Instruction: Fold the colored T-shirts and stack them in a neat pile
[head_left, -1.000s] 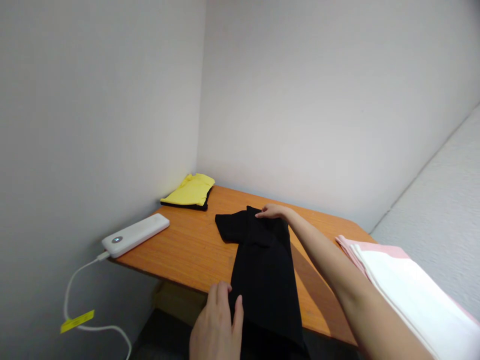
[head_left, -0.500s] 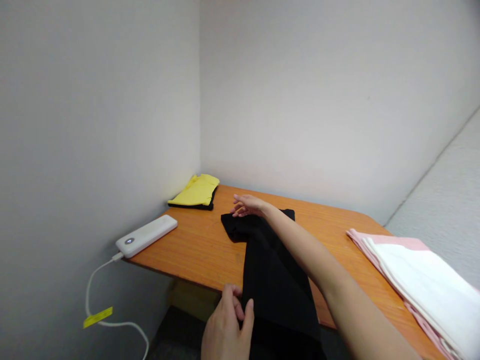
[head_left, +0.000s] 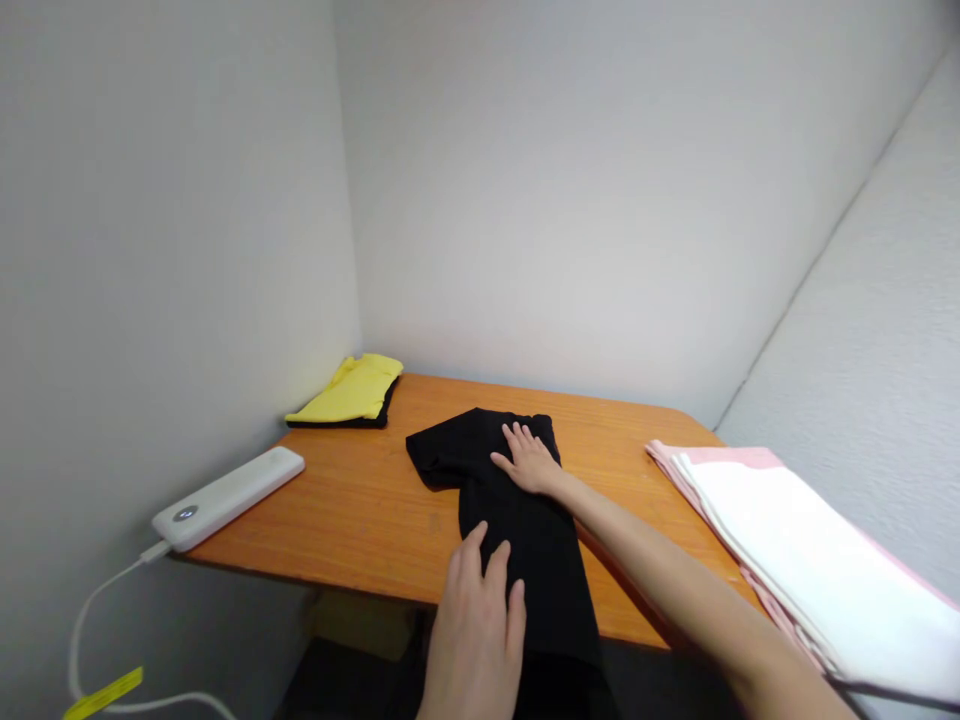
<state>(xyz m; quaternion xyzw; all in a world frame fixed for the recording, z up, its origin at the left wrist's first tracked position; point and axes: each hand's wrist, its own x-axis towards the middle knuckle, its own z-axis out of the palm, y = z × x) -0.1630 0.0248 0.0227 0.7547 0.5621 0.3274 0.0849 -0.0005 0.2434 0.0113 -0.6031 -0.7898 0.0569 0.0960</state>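
A black short-sleeved shirt (head_left: 551, 580), folded lengthwise, lies on the wooden table. Its sleeve points left and its lower part hangs over the front edge. My right hand (head_left: 529, 460) rests flat on the upper part of the shirt with its fingers spread. Closer to me, my left hand (head_left: 476, 615) is over the shirt's left side near the table's front edge, fingers stretched out and holding nothing. Whether the left fingertips touch the cloth I cannot tell.
Yellow and black folded cloths (head_left: 352, 390) lie stacked at the table's back left corner. A white power bank (head_left: 232, 500) with a cable sits at the left edge. White and pink folded cloth (head_left: 780, 530) covers the right side of the table (head_left: 360, 510). Walls stand behind and at left.
My right hand has moved from the sleeve toward the shirt's collar end and flattened on it. My left hand's fingers have straightened over the cloth. The view has shifted slightly right.
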